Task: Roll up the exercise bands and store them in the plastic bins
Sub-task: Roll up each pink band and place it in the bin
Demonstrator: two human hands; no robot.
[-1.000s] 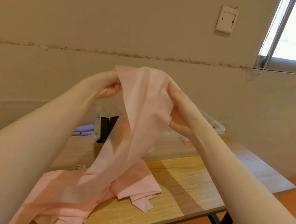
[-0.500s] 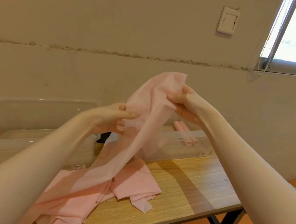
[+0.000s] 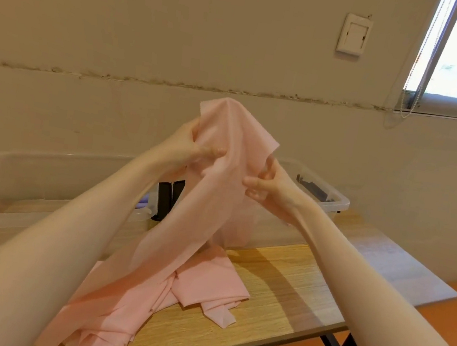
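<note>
One long, thin pink exercise band (image 3: 211, 200) is held up in the air above a wooden table (image 3: 286, 294). Its top end rises to a loose peak in front of the beige wall (image 3: 183, 32), and the rest drapes down in a wide, slightly see-through strip to a crumpled, folded heap on the tabletop.

Two clear plastic bins stand at the back of the table, against the wall. The left bin (image 3: 43, 174) is partly hidden by the forearm; what it holds cannot be made out, beyond a small purple shape near its right end. The right bin (image 3: 333, 200) sits behind the band — its contents are hidden too. Dark latches show on the bins' ends.

Both bare arms reach forward from the bottom corners. The left hand (image 3: 192, 149) grasps the band near its top, fingers curled into the fabric. The right hand (image 3: 273, 185), slightly lower, pinches the band's right edge with curled fingers.
</note>
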